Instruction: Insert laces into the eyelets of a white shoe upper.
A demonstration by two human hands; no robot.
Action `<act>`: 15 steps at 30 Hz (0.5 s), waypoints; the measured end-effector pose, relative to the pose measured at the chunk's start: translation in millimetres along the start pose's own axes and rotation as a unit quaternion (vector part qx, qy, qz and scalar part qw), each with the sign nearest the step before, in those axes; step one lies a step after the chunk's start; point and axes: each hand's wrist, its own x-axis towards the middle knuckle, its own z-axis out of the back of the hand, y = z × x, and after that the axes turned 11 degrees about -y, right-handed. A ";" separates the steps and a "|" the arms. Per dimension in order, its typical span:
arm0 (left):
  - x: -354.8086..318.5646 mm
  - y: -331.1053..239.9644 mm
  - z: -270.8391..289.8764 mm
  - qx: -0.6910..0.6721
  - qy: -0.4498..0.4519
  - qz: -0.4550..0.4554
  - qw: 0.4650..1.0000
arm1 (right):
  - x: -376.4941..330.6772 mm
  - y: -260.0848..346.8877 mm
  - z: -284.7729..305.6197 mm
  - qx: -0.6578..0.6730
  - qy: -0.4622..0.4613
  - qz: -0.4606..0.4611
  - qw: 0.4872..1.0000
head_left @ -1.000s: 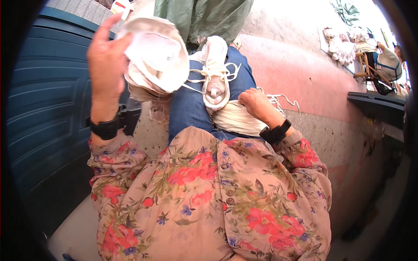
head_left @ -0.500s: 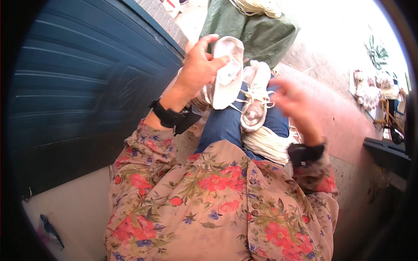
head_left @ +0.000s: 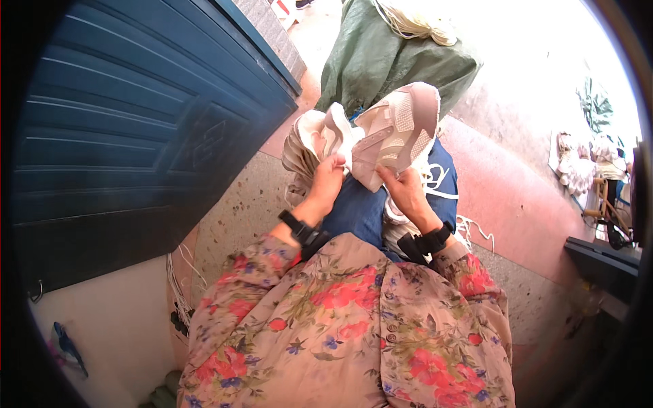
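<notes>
Over my lap, my right hand [head_left: 408, 193] pinches the lower edge of a pale grey and white shoe upper [head_left: 401, 126] with mesh panels, its outer side showing. My left hand [head_left: 329, 180] has its fingers closed on a white curved shoe-upper piece [head_left: 337, 132] just left of it. Whether the two pieces are joined is hidden where they meet. Beside my left hand is a stack of shoe uppers [head_left: 298, 153]. Loops of white shoelace [head_left: 439, 180] show on my right knee, behind the upper. A cream lace bundle [head_left: 400, 234] lies on my lap, partly covered by my right arm.
A dark blue panelled door [head_left: 136, 136] stands close on my left. Ahead is a green sack [head_left: 388, 61] with a cream lace bundle [head_left: 422, 24] on top. More pale shoe uppers [head_left: 578, 163] sit at the far right, near a wooden-framed item [head_left: 602, 204]. Loose laces hang by the door.
My left hand has come down and left to the white piece by the stack. My right hand has moved in and now grips a shoe upper, which has turned to show its outer side.
</notes>
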 end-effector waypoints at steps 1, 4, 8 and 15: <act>12.0 20.2 0.2 -0.010 -0.023 -0.029 0.999 | -1.7 4.0 -3.0 0.029 0.002 -0.010 1.000; 28.7 28.8 -13.3 0.057 -0.055 -0.135 0.988 | -8.0 15.5 -7.6 0.019 -0.015 0.007 1.000; 54.4 51.3 39.5 0.462 0.062 -0.337 0.818 | -10.9 14.1 -6.8 0.045 -0.006 -0.026 0.999; 77.0 -47.7 75.5 0.477 0.062 -0.283 0.830 | -14.7 -21.1 1.3 0.125 0.036 -0.206 0.970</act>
